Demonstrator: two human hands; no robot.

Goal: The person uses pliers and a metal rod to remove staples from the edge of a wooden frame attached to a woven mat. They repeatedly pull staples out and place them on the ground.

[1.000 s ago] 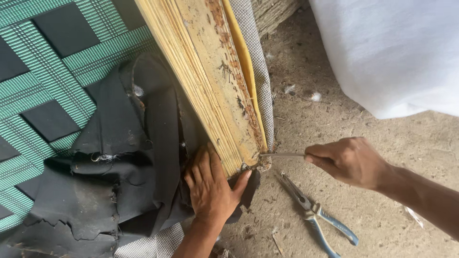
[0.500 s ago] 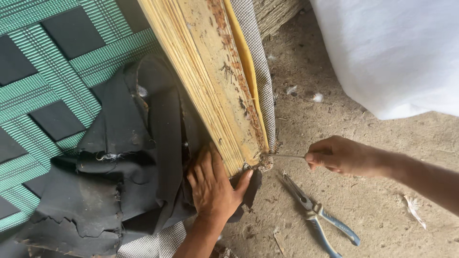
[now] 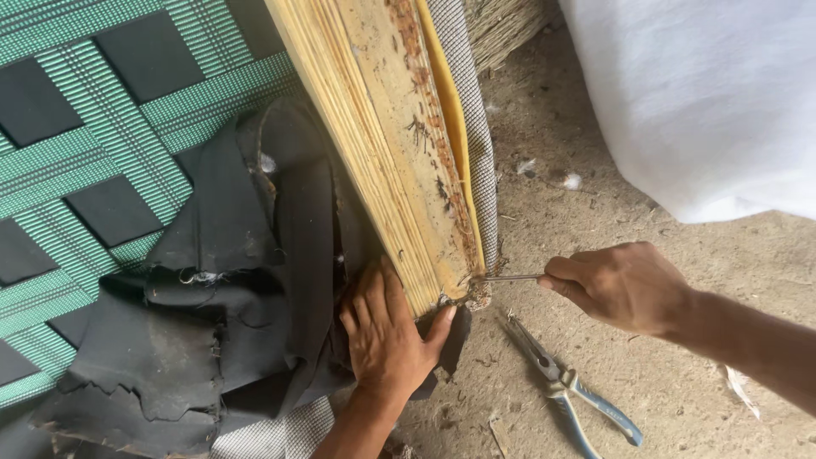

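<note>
Since the picture of half a second ago, my right hand (image 3: 625, 285) has stayed almost in the same place, with the thin metal tool (image 3: 510, 277) at the corner of the frame; my left hand (image 3: 387, 336) has not moved from the wood.

I am in the step of working at the lower corner of the wooden frame (image 3: 399, 170), where rusty staples and remains of fabric sit along the edge. My right hand is closed tightly around the handle of the tool. The handle itself is hidden inside my fist, so I cannot say what kind of tool it is; only the slim shaft shows, and its tip touches the corner of the wood, just beside the grey fabric strip (image 3: 463, 102). My left hand lies flat and open, the palm pressing on the torn black cloth (image 3: 229, 280) and the thumb against the end of the wood. It grips nothing; it only holds the frame steady.

I judge that the next move needs a careful lever or pull with the tip, while the left hand keeps the frame from sliding. The blue-handled pliers (image 3: 569, 387) lie on the dirt floor (image 3: 595, 212) near my right hand, untouched.
</note>
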